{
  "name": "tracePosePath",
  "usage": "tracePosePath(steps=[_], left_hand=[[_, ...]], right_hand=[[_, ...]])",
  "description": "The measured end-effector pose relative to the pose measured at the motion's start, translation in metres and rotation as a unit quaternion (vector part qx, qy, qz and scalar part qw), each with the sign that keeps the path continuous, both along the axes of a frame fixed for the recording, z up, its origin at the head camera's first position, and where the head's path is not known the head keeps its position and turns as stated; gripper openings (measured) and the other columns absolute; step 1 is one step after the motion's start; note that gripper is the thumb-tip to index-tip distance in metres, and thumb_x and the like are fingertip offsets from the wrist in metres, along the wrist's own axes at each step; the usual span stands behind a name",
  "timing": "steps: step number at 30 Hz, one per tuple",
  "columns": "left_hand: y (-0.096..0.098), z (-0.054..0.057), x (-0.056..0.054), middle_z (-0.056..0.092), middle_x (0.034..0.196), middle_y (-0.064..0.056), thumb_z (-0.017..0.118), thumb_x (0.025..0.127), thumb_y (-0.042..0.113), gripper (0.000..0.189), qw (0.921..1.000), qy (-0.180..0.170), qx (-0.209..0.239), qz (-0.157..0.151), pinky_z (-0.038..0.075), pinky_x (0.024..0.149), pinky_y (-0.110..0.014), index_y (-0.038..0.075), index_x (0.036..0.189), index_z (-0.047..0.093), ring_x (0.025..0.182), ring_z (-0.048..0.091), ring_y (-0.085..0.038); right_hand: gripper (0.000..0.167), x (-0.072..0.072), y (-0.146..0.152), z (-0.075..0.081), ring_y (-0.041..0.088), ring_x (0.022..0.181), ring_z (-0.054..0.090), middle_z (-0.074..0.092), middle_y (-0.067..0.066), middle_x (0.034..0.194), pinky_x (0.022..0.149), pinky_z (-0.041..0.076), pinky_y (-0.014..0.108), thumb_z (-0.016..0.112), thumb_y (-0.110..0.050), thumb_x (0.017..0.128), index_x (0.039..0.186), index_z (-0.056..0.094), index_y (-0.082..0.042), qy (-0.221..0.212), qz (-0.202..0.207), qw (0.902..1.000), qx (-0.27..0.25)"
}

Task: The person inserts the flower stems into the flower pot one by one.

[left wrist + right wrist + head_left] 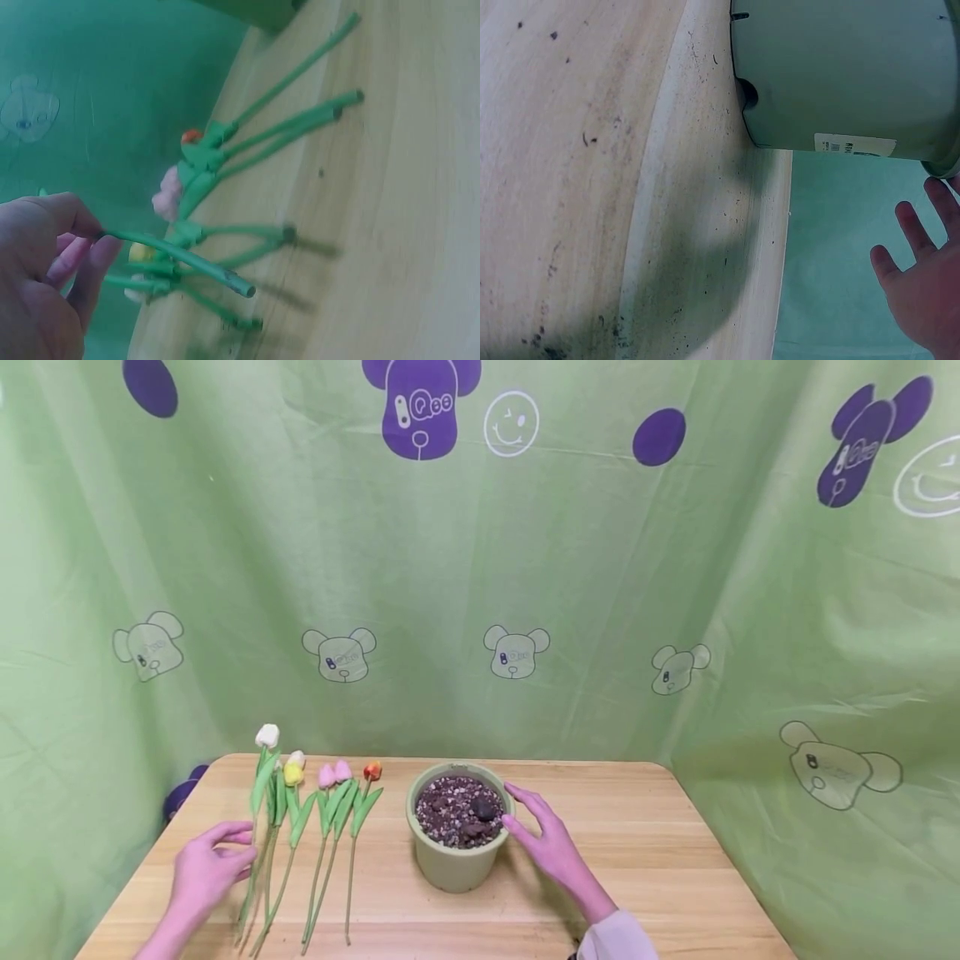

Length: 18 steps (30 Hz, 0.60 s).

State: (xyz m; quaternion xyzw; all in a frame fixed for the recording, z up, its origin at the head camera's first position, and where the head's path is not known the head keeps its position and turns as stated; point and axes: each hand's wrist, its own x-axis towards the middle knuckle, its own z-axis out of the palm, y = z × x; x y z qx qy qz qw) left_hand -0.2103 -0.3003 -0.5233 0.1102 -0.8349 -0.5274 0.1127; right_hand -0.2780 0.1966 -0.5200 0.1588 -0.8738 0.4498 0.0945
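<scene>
One green cloth (450,568), printed with bear heads, is hung behind one wooden table (615,835). One pale green pot (453,865) is stood upright on it, filled with pebbly soil (446,814). To the pot's left, one white tulip (267,736) is held at the row's left end, its bloom pointed toward the table's far edge, its stem toward the near one; its long axis is run near to far, leaned slightly right. Beside it are laid two pink tulips (333,774), one orange-red tulip (372,771), one yellow tulip (293,773) and more white, overlapped too much to be counted. The stem is pinched between thumb and fingers of the left hand (213,864). The right hand (543,839) is spread at the pot's rim, nothing gripped. One dark lump (482,808) is seen on the soil.
</scene>
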Motion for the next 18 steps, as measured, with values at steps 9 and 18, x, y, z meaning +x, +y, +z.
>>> tracePosePath(steps=[9,18], left_hand=[[0.035,0.012,-0.005,0.069,0.115,-0.024,0.072,0.085,-0.008,0.048,0.9983,0.036,0.042,-0.018,0.066,0.068,-0.027,-0.006,0.132,0.063,0.076,0.070,-0.003],[0.068,0.025,-0.012,0.069,0.111,-0.020,0.073,0.083,-0.008,0.048,0.9937,0.051,0.089,-0.045,0.067,0.070,-0.031,-0.005,0.130,0.064,0.081,0.070,-0.010]], right_hand=[[0.057,0.001,-0.001,0.001,0.037,0.144,0.047,0.051,0.006,0.157,0.116,0.030,0.076,0.066,-0.040,0.101,0.154,0.049,-0.028,-0.013,-0.001,0.9998,-0.016],[0.057,0.002,-0.001,0.000,0.037,0.144,0.046,0.050,0.006,0.157,0.117,0.029,0.076,0.065,-0.040,0.101,0.154,0.049,-0.028,-0.018,-0.003,0.9996,-0.022]])
